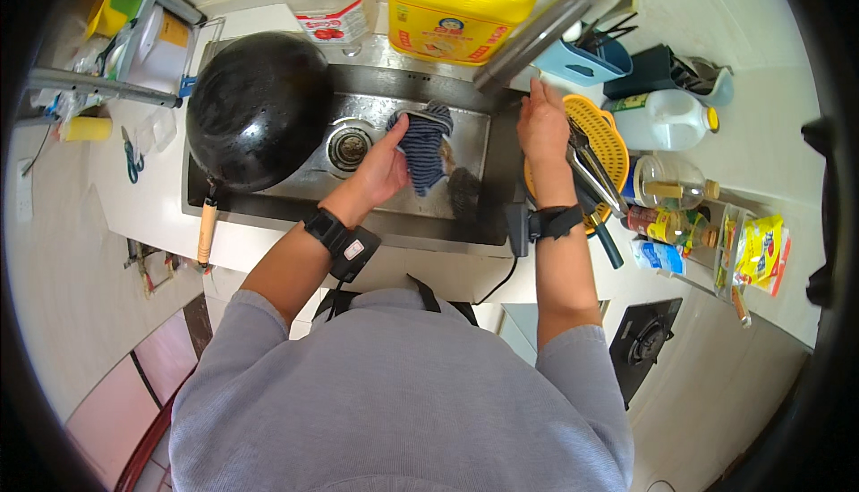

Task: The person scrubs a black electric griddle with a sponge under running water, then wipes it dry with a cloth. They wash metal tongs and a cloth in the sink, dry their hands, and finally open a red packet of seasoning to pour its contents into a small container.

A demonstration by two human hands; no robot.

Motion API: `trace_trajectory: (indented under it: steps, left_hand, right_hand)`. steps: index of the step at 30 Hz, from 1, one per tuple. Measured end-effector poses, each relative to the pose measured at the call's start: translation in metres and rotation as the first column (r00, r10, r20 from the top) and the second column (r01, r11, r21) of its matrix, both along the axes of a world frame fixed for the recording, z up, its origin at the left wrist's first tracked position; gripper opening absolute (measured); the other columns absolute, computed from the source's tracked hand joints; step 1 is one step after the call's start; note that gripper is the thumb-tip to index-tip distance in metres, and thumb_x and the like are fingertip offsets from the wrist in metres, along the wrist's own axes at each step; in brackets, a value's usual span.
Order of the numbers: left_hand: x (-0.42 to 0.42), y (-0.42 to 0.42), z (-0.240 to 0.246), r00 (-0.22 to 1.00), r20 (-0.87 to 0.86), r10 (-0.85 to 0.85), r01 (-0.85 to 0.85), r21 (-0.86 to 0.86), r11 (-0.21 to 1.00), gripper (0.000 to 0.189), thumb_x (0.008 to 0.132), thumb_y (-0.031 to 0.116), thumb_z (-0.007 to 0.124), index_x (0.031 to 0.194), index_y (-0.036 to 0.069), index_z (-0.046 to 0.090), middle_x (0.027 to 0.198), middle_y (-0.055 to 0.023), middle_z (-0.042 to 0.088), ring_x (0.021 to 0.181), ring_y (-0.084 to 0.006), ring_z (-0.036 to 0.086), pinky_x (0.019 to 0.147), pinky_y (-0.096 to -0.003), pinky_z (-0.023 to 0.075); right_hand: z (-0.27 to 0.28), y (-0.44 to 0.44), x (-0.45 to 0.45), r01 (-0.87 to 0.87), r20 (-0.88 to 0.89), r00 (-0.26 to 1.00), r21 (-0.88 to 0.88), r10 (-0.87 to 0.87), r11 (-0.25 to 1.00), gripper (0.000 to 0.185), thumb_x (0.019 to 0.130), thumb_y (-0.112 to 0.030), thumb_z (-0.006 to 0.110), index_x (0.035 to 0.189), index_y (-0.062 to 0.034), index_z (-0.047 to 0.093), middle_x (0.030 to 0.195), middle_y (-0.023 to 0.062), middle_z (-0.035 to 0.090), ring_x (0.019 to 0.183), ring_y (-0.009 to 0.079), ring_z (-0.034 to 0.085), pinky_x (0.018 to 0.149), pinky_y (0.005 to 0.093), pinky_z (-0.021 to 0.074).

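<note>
My left hand (382,170) grips a folded dark blue-grey striped cloth (425,153) over the stainless steel sink (402,213), thumb on top. A brownish patch shows on the cloth's right side. My right hand (542,126) reaches over the sink's right rim, fingers pointing towards the base of the grey faucet (537,36). Whether its fingers touch a faucet handle is hidden. Left of the cloth lies the round drain (349,147). An upturned black wok (258,109) rests across the sink's left side, its wooden handle (207,230) overhanging the front edge.
Beside my right forearm is a yellow colander (598,136) with metal tongs (594,166) and a green-handled knife (607,240). A yellow jug (463,12) and clear bottle (332,15) stand behind the sink. Several bottles line the right, including a white jug (661,119). Scissors (132,156) lie left.
</note>
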State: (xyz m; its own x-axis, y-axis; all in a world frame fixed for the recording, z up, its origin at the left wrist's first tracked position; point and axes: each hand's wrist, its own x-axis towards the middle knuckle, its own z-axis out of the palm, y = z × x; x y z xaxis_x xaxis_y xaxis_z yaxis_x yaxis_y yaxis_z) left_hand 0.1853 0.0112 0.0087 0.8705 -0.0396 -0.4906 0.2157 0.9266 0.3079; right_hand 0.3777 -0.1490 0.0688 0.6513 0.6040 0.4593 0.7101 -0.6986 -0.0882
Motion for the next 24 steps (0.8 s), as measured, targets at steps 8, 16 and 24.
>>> trace_trajectory:
  steps: [8,16,24]
  left_hand:
    - [0.0,0.001,0.001,0.996,0.046,0.074,-0.066,-0.151,0.986,0.048,0.095,0.042,0.04,0.123,0.004,0.052,0.116,-0.0124,0.06,0.106,-0.0238,0.057,0.092,-0.04,0.0434]
    - [0.009,-0.01,0.007,0.98,-0.031,0.198,-0.199,-0.013,0.98,0.033,0.095,0.03,0.046,0.114,0.004,0.056,0.106,-0.0075,0.064,0.098,-0.0197,0.06,0.087,-0.0352,0.047]
    - [0.014,-0.012,0.003,0.98,-0.015,0.2,-0.201,-0.021,0.979,0.031,0.095,0.032,0.046,0.109,0.007,0.058,0.102,-0.0042,0.064,0.094,-0.0178,0.06,0.085,-0.0348,0.0472]
  right_hand:
    - [-0.028,-0.009,0.007,0.067,-0.235,0.966,-0.162,-0.104,0.985,0.02,0.086,-0.013,0.051,0.096,-0.0109,0.067,0.086,0.0154,0.064,0.074,0.0366,0.062,0.066,0.0442,0.0507]
    - [-0.025,-0.003,-0.002,0.078,-0.241,0.964,-0.156,-0.115,0.985,0.018,0.085,-0.015,0.053,0.095,-0.0102,0.068,0.081,0.0176,0.064,0.073,0.0369,0.062,0.065,0.0446,0.0508]
    - [-0.036,0.009,-0.04,-0.127,-0.224,0.959,0.205,0.173,0.971,0.026,0.084,-0.01,0.056,0.108,-0.0029,0.061,0.115,0.0183,0.058,0.106,0.0362,0.054,0.092,0.04,0.0427]
